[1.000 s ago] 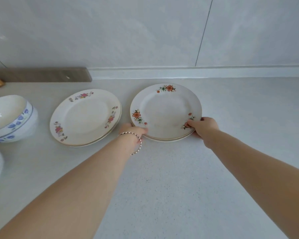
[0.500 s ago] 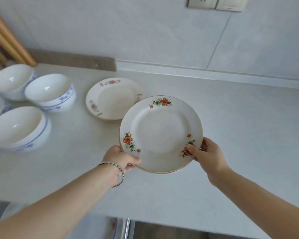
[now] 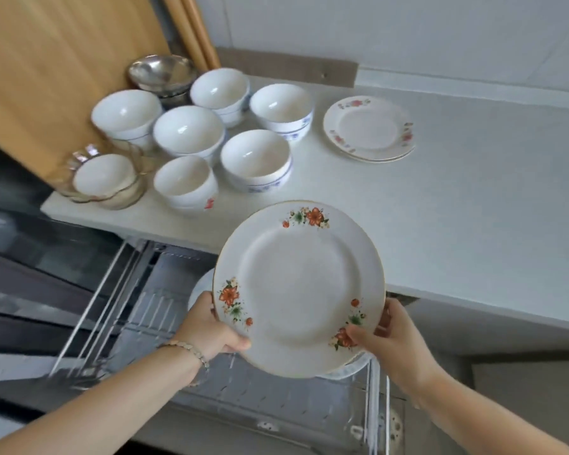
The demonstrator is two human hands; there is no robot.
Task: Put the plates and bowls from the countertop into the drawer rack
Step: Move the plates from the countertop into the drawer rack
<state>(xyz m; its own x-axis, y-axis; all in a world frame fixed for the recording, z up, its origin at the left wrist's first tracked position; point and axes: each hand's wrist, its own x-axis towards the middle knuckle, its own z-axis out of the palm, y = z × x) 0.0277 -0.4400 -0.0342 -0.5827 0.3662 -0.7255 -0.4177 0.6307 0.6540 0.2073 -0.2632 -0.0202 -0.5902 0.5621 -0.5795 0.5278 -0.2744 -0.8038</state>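
Both hands hold a small stack of white plates with orange flowers level above the open drawer rack. My left hand grips the stack's left rim, thumb on top. My right hand grips the right rim, thumb on the flower print. Another stack of pink-flowered plates lies on the white countertop. Several white bowls stand grouped at the counter's left end. Part of a white dish shows in the rack under the held plates.
A steel bowl and a glass bowl holding a white bowl sit at the counter's far left. A wooden board leans against the wall there. The rack's wire rails run along the left side.
The orange-flowered plates were lifted off the countertop and carried towards me and down, out over the open drawer rack. My view swung left and down, revealing the bowls and rack.
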